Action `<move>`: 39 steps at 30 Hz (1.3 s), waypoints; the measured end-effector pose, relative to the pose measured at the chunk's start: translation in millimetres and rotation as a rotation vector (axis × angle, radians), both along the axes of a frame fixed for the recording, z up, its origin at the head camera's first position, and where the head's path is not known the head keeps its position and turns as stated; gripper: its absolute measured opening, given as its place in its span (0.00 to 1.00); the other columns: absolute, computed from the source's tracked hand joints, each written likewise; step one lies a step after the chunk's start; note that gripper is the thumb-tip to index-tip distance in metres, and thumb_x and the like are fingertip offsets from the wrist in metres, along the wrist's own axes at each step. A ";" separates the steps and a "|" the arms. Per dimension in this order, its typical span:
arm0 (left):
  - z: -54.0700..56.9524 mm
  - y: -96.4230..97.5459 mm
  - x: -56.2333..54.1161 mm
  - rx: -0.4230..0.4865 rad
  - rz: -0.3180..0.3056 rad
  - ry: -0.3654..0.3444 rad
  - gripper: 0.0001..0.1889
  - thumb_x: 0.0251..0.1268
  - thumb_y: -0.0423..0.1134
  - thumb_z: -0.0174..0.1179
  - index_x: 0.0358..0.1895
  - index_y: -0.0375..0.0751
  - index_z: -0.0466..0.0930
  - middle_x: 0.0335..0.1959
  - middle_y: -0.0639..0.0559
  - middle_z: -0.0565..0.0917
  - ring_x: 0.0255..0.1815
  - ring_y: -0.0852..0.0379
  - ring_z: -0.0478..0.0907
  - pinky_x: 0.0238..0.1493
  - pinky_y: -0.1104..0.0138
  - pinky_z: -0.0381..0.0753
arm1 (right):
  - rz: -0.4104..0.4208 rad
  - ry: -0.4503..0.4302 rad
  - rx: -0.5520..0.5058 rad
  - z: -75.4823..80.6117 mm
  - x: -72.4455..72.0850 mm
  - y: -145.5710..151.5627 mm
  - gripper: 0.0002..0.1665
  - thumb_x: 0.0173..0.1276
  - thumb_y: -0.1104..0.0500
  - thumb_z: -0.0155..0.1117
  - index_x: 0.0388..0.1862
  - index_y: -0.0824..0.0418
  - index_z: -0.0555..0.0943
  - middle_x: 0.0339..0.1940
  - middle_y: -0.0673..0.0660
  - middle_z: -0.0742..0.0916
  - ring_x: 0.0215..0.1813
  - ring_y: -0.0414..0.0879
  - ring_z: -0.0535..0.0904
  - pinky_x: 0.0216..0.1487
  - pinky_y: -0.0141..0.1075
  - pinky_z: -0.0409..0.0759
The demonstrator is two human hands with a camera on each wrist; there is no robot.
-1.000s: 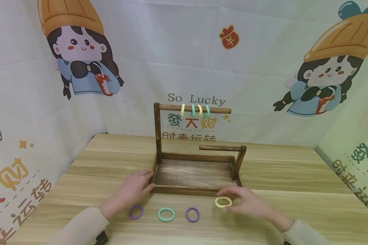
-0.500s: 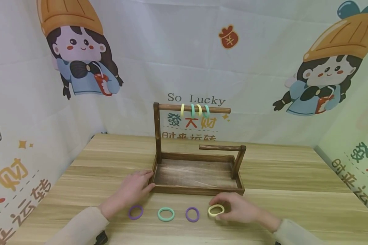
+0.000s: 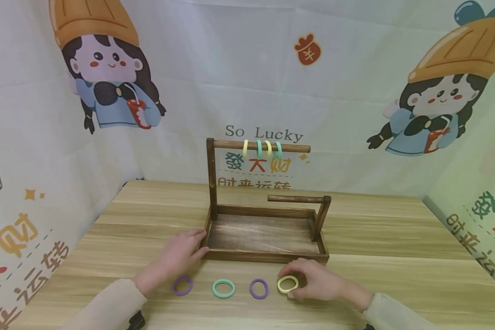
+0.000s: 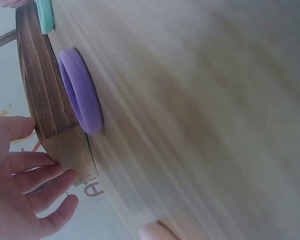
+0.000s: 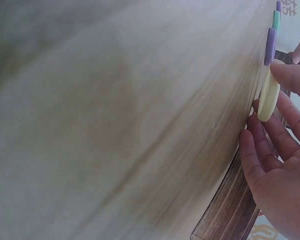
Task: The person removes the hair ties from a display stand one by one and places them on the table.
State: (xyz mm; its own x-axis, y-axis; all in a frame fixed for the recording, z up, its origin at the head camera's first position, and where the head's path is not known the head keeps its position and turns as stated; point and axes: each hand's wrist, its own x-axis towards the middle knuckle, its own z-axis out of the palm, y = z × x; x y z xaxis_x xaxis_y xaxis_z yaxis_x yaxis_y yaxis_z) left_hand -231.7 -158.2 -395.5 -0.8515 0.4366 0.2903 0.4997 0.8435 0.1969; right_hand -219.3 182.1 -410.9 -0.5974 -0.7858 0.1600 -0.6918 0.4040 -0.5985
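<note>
My right hand [image 3: 315, 280] pinches a pale yellow hair tie [image 3: 288, 284] between thumb and fingers, low at the tabletop. In the right wrist view the thumb lies on one side of this yellow hair tie [image 5: 269, 97]. A purple hair tie [image 3: 259, 288] lies just left of it, then a mint green hair tie [image 3: 223, 288] and another purple one. My left hand [image 3: 177, 254] rests against the left front corner of a dark wooden stand [image 3: 264, 259], fingers loosely extended. Yellow and green hair ties [image 3: 267, 148] hang on the stand's upper bar.
The stand has a shallow tray base, a tall left post with a long upper bar [image 3: 297, 149], and a shorter right post with a lower bar [image 3: 293, 199]. A printed cloth [image 3: 247, 91] hangs behind the wooden table [image 3: 375, 233].
My right hand has carried the yellow hair tie left and toward me, down beside the right purple one. My left hand stays at the stand's corner.
</note>
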 end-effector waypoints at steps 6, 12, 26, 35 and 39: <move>-0.1 0.3 -0.6 -0.001 0.005 -0.001 0.23 0.58 0.42 0.58 0.49 0.24 0.72 0.51 0.35 0.73 0.51 0.39 0.70 0.50 0.51 0.69 | 0.005 0.044 0.000 -0.7 1.2 0.9 0.21 0.52 0.58 0.67 0.47 0.58 0.76 0.44 0.45 0.79 0.46 0.42 0.72 0.46 0.35 0.71; -0.5 0.0 -0.5 -0.003 0.006 -0.005 0.24 0.57 0.42 0.58 0.50 0.25 0.71 0.51 0.35 0.73 0.51 0.39 0.70 0.51 0.50 0.68 | -0.030 0.032 -0.043 4.0 -0.1 5.1 0.22 0.51 0.59 0.67 0.47 0.58 0.76 0.44 0.47 0.80 0.47 0.43 0.73 0.48 0.37 0.72; -1.4 -0.2 -0.3 0.007 0.013 -0.016 0.23 0.58 0.42 0.57 0.50 0.25 0.71 0.52 0.35 0.72 0.51 0.38 0.69 0.50 0.49 0.68 | -0.182 -0.037 -0.336 71.4 -33.8 17.9 0.20 0.56 0.67 0.62 0.49 0.66 0.74 0.46 0.59 0.79 0.45 0.48 0.76 0.45 0.42 0.75; -1.9 -1.0 -1.3 0.009 0.006 -0.008 0.22 0.58 0.41 0.58 0.49 0.25 0.72 0.51 0.35 0.73 0.51 0.38 0.70 0.50 0.49 0.69 | -0.286 -0.094 -0.453 107.6 -56.1 19.7 0.21 0.60 0.66 0.59 0.53 0.70 0.70 0.50 0.65 0.76 0.49 0.53 0.74 0.45 0.34 0.76; -1.7 -0.9 -1.5 0.013 0.000 -0.001 0.22 0.58 0.41 0.57 0.49 0.25 0.72 0.51 0.35 0.73 0.51 0.38 0.70 0.50 0.49 0.69 | -0.314 -0.097 -0.514 118.5 -70.0 21.0 0.22 0.61 0.65 0.58 0.53 0.71 0.69 0.50 0.62 0.76 0.50 0.52 0.73 0.46 0.34 0.75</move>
